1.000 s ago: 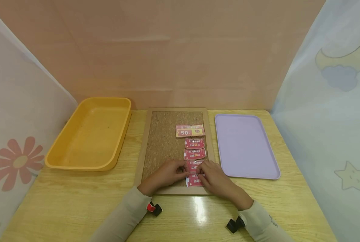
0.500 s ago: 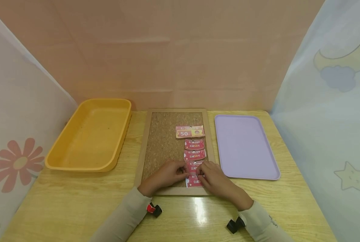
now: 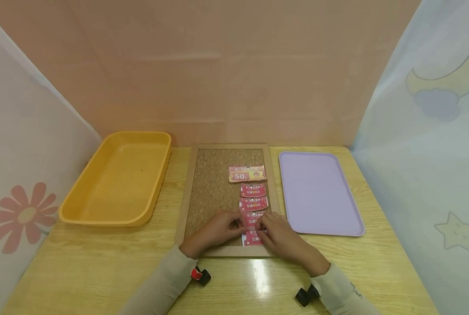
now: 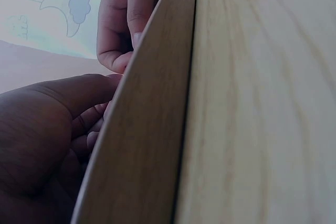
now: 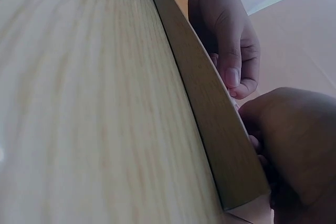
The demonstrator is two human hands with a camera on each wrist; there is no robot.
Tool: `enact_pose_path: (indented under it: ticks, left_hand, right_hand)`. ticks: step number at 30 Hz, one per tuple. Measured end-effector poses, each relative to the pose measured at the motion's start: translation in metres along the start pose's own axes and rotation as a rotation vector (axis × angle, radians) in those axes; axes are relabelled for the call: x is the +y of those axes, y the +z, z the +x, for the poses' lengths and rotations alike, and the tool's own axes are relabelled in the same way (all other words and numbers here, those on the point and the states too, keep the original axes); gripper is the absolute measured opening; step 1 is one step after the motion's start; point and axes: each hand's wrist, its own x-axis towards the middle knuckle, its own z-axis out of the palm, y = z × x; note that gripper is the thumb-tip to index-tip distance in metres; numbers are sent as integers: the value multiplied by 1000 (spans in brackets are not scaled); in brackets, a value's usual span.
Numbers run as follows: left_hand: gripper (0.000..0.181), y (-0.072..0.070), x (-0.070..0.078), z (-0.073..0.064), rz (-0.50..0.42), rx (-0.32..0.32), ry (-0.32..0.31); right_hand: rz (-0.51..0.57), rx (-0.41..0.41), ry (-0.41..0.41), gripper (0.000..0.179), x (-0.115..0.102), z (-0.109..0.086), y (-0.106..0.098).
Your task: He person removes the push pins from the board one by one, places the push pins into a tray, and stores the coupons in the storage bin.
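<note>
A framed corkboard [image 3: 214, 183] lies on the table, with a column of red paper coupons down its right side. At the lowest coupon [image 3: 252, 239], my left hand [image 3: 214, 232] pinches the left edge near the top, thumb against curled fingers. Opposite it, my right hand [image 3: 284, 239] pinches the right side and covers that end. The coupon above [image 3: 254, 218] bears a small pale pin and is partly hidden by both hands. In both wrist views the board's wooden frame [image 4: 147, 103] hides the fingertips' contact with the paper.
Further up the board are two more small coupons [image 3: 253, 204] and a larger coupon [image 3: 247, 174] marked 50. A deep yellow tray [image 3: 155, 192] stands to the left. To the right lies a flat purple tray [image 3: 321, 192]. Fabric walls surround the table.
The head view has tilted up slightly, so everything sits a little lower in it. Both hands keep their places at the lowest coupon.
</note>
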Motion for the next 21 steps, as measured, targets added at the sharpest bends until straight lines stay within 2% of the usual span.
enact_pose_path:
  ticks: [21]
  left_hand:
    - [7, 0, 1, 0, 15, 10, -7]
  right_hand:
    - [47, 8, 23, 5, 5, 0, 1]
